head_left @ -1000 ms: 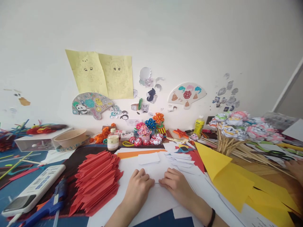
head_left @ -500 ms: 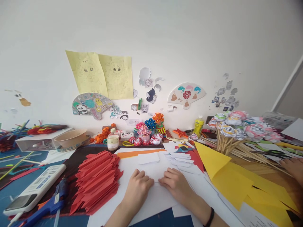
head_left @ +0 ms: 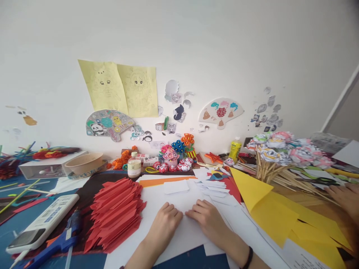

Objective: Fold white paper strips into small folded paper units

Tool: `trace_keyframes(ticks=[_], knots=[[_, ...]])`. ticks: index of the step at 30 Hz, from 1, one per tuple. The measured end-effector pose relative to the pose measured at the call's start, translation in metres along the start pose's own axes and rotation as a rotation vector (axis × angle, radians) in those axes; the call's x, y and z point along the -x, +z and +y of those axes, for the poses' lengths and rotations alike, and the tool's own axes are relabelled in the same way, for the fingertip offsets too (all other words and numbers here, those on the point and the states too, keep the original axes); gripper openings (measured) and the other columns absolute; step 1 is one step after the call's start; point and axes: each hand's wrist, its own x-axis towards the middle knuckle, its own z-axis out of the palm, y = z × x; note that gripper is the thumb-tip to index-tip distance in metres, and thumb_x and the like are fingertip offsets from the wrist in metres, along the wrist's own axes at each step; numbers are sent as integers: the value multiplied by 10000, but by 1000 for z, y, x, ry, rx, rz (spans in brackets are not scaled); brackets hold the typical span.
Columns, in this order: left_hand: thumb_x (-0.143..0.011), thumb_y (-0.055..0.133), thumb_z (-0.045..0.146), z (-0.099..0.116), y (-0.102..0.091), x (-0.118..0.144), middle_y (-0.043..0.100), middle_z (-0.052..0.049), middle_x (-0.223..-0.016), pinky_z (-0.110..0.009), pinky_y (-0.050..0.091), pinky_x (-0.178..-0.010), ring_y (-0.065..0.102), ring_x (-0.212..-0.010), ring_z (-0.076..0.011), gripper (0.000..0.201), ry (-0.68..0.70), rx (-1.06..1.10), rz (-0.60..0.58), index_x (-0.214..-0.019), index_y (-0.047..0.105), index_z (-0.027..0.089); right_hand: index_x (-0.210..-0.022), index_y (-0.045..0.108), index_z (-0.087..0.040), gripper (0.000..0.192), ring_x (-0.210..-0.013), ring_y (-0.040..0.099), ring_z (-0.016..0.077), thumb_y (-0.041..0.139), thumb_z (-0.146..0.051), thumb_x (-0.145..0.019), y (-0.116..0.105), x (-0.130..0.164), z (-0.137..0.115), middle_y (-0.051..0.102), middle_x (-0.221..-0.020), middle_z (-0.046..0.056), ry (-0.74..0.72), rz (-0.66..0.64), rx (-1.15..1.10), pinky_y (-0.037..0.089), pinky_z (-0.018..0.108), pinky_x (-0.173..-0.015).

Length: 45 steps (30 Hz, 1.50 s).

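Observation:
My left hand (head_left: 164,223) and my right hand (head_left: 206,218) lie side by side on a white sheet of paper (head_left: 182,200), fingers curled and fingertips pressing a small white piece between them. A black band circles my right wrist. A stack of folded red paper pieces (head_left: 114,213) sits just left of my left hand. Several small white folded pieces (head_left: 213,188) lie beyond my right hand.
Yellow paper sheets (head_left: 277,215) spread to the right, with paper flowers on wooden sticks (head_left: 280,157) behind. Another person's hand (head_left: 343,198) rests at the right edge. A blue glue gun (head_left: 60,239), a white remote (head_left: 42,224), a small bottle (head_left: 134,165) and a bowl (head_left: 84,162) lie left.
My hands shifted slightly on the white paper. The other person's hand at the right edge has moved leftward, further into view.

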Motion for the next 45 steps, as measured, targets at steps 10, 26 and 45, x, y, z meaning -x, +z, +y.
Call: trace_keyframes(ticks=[10,26,45], knots=[[-882,543,152,0,-1,0,583,12,-739,-312,340,-615,523,-682,-178,103,1,-36,-20,-784,536,183,-1001,640,-238,278,-781,476,181,423,-81,-922,-4,-1,-2,613,-786,22,41,-49,1,319,304,-671],[-885,513,137,2,-7,0,600,-6,-753,-303,346,-628,546,-686,-172,90,-32,-54,-93,-829,558,191,-1083,639,-288,386,-792,481,186,471,-30,-851,-9,-1,-7,643,-789,20,54,-32,36,308,317,-678],[-821,456,64,1,-17,0,630,-19,-708,-251,408,-574,603,-577,-162,189,-127,-1,-226,-821,581,206,-908,731,-334,247,-655,520,199,551,-169,-874,-3,5,-15,706,-633,0,324,104,99,323,330,-638]])
